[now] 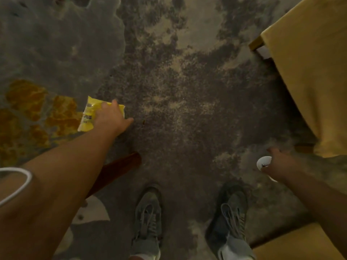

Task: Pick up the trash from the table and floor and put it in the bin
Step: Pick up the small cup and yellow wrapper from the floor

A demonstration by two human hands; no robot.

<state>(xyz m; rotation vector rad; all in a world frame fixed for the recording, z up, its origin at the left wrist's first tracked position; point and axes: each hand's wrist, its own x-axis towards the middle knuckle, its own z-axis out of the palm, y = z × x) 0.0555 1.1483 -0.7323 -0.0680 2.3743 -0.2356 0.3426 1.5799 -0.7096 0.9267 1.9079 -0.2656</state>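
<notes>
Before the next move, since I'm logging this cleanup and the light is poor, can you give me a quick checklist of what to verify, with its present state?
1. Left hand on the yellow packet: ok, the hand lies over it, fingers on its top edge.
2. Packet lifted clear of the floor: cannot tell.
3. Right hand holds the white cup: ok, fingers wrapped round it.
4. Cup empty: not ok, dark bits show inside.
5. Bin in sight for the drop: not ok, none in view.
6. Footing: ok, both shoes flat, with bare floor ahead of them.
</notes>
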